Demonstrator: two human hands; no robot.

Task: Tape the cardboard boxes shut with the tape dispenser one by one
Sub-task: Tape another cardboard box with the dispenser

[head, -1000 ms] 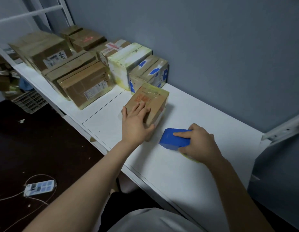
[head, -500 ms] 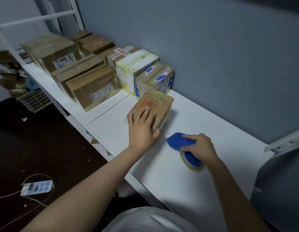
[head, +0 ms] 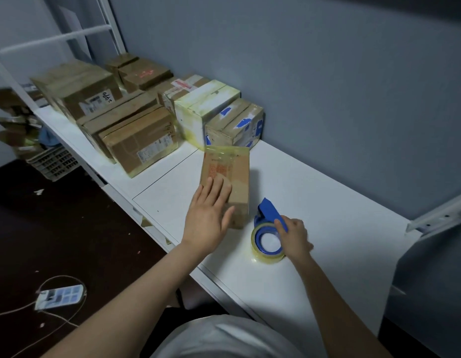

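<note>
A small brown cardboard box (head: 230,165) with red print and clear tape across its far end lies on the white table (head: 327,202). My left hand (head: 208,218) rests flat on the box's near end, fingers spread, thumb against its side. Just right of the box, a blue tape dispenser (head: 267,236) with a roll of clear tape lies on its side on the table. My right hand (head: 294,236) grips the dispenser's blue handle from the right.
Several taped cardboard boxes (head: 136,135) are packed along the table's far left against the grey wall. A white metal frame (head: 441,215) juts in at the right. Beyond the table's left edge is dark floor with a power strip (head: 60,297) and a crate (head: 52,161).
The box has turned so its long side points away from me, and my left hand slid to its near end. The dispenser has tipped onto its side, the roll now facing up.
</note>
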